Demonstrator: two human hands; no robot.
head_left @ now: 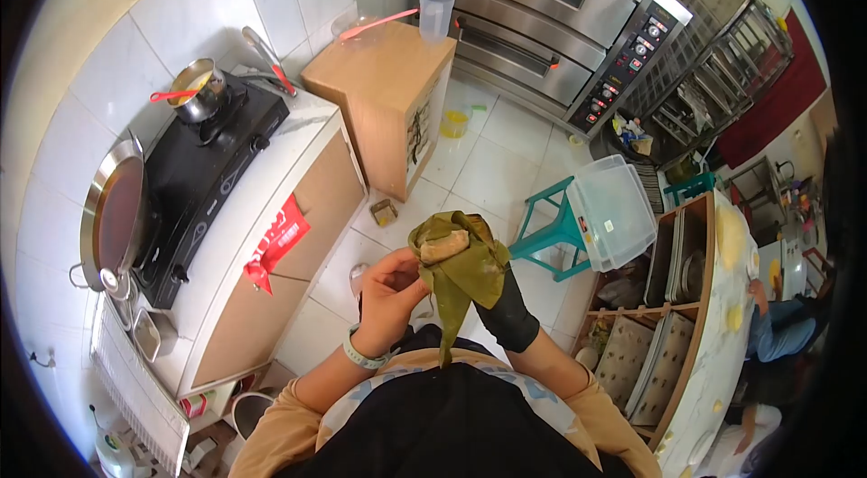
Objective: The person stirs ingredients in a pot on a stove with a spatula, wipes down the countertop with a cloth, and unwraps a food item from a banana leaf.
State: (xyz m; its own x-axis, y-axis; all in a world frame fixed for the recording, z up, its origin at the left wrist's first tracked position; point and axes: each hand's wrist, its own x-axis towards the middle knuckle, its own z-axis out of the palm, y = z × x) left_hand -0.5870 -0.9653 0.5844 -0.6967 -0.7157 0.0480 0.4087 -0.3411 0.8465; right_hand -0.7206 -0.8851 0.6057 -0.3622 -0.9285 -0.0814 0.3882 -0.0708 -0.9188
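A folded green leaf wrap, which looks like banana leaf (483, 275), is held up in front of my body. A pale, lumpy piece of food (444, 247) shows in its opening. My right hand (508, 315), in a black glove, supports the wrap from below and behind; its fingers are mostly hidden by the leaf. At the wrap's left edge, my bare left hand (394, 293) has its fingers curled and pinched against the leaf. A long leaf end hangs down between both hands.
On the left counter are a black stove (212, 180), a small pot (200, 89) and a wide pan (116, 207). A wooden cabinet (375, 80) and steel oven (542, 17) stand ahead. To the right are a green stool (549, 229) with a plastic box (614, 211), and tray shelves (646, 315).
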